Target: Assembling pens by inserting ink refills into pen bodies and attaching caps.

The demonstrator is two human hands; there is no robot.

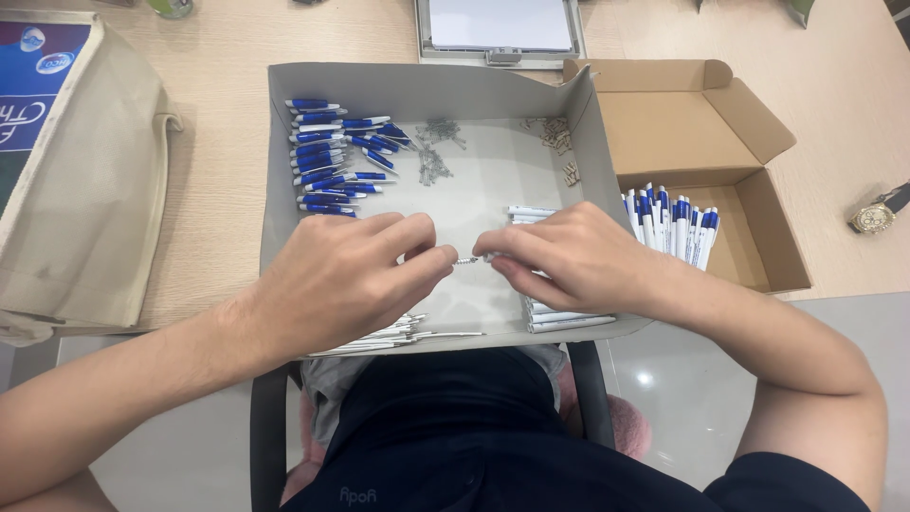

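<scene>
Both grips meet over the middle of the grey tray [284, 142]: the left hand [346, 275] pinches a small metal spring [465, 259] at its fingertips, and the right hand [569, 256] pinches a thin white pen part just right of it. The spring's long axis runs left to right, between the 2 hands. Blue pen caps [332, 156], loose springs [434, 152] and white barrels [559, 318] lie around, too many to count; 1 cardboard box [682, 114] holds finished pens [673, 223].

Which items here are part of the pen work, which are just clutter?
In use: left hand and right hand pinching a small spring; grey tray; blue pen caps; spring pile; white barrels; finished pens in cardboard box.

Lying about: wristwatch; cloth bag; clipboard.
</scene>
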